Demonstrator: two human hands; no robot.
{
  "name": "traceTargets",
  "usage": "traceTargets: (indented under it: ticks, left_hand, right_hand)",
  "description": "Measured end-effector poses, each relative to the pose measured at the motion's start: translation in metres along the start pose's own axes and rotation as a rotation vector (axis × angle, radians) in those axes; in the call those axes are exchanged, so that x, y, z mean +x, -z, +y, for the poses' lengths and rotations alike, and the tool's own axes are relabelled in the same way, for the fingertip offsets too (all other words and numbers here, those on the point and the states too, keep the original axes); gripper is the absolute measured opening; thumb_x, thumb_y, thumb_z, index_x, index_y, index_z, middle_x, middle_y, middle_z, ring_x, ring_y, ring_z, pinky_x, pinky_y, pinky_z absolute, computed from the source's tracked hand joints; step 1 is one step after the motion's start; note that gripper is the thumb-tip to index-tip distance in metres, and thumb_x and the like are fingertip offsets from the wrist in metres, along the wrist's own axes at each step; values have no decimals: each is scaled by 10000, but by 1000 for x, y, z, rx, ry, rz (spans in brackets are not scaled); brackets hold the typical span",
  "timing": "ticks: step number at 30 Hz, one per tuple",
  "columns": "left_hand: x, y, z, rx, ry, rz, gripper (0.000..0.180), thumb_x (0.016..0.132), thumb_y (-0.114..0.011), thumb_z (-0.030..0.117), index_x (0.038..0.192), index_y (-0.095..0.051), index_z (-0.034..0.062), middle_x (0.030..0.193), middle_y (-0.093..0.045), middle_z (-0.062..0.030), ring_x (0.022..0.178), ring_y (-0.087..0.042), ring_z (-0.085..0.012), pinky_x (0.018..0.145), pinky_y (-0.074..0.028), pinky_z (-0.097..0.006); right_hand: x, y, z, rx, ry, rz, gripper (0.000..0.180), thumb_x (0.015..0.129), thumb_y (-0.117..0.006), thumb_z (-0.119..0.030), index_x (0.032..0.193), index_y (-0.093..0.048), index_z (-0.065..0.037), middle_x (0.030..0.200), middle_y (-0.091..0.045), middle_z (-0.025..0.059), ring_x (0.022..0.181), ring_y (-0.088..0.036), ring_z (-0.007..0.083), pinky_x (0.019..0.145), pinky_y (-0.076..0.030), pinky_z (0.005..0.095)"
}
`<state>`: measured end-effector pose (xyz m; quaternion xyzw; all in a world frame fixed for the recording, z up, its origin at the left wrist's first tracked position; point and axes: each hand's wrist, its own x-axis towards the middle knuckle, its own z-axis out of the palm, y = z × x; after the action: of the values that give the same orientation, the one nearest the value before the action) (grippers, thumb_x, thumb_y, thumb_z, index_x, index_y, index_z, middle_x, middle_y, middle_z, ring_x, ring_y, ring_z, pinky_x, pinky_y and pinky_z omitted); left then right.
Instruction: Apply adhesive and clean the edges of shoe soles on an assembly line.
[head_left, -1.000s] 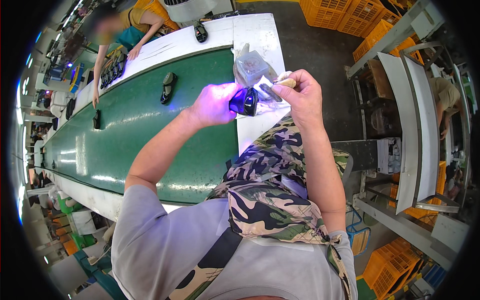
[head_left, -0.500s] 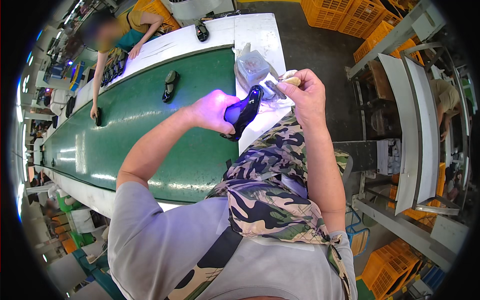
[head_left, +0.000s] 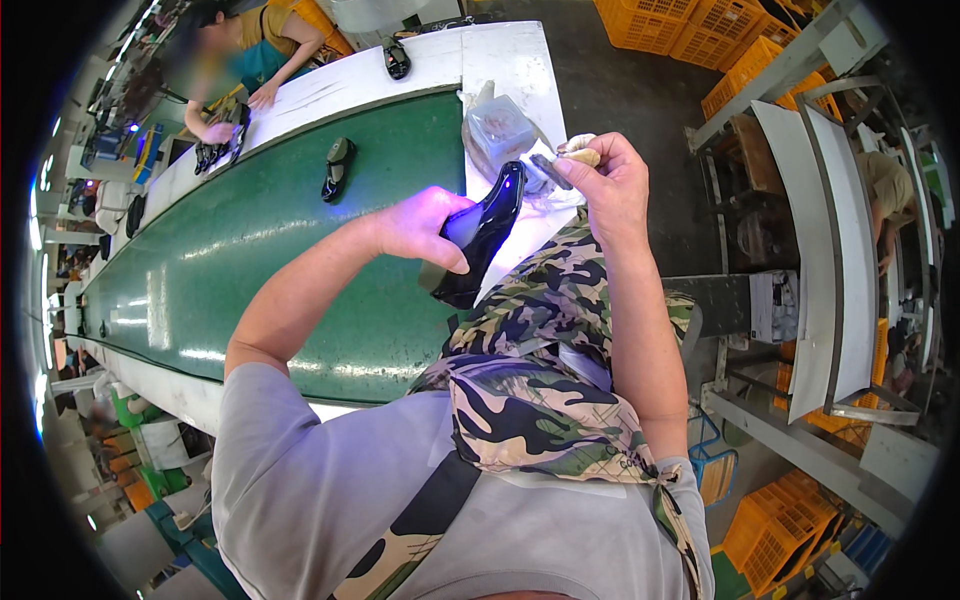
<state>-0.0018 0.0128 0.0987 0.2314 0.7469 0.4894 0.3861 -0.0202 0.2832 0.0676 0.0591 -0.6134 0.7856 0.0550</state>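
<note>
The left hand (head_left: pixel 425 225) has its grip closed round a black shoe (head_left: pixel 482 235), tilting it toe-up over the white desk (head_left: pixel 505 55) edge, likely so its surface faces the other hand. The right hand (head_left: pixel 610 180) pinches a small brush (head_left: pixel 552 170) just beside the toe, near a clear tub (head_left: pixel 500 130). On the green belt (head_left: pixel 250 250) beyond lies another shoe (head_left: pixel 338 167); a co-worker's hand (head_left: pixel 262 95) rests at the far side.

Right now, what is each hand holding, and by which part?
The left hand grips the black shoe around its middle. The right hand pinches a small brush by its handle end.
</note>
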Motion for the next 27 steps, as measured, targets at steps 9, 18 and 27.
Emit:
traceTargets:
  ticks: [9,18,27]
  left_hand:
    - [6,2,-13,-140,71,-61,596,657,-823,156,1176,-608,-43,1009,-661,-30,904,-595,-112,842,-488,-264]
    - [8,-2,-14,-332,88,13,495,702,-780,211,1119,-642,-17,956,-646,-7,854,-585,-109,815,-479,-253]
    - [10,-6,-21,-707,96,95,509,739,-724,167,1187,-619,-52,988,-686,-75,885,-653,-160,868,-513,-296]
  right_hand:
    - [-2,6,0,5,-11,-61,225,803,-761,48,876,-563,-31,920,-674,83,785,-614,92,720,-521,223]
    - [-7,3,2,-21,-10,-102,225,771,-786,5,872,-587,-23,832,-642,31,747,-592,74,671,-499,227]
    - [-16,-9,9,-11,-41,-155,231,766,-799,-9,845,-583,-29,840,-656,29,742,-594,72,657,-498,231]
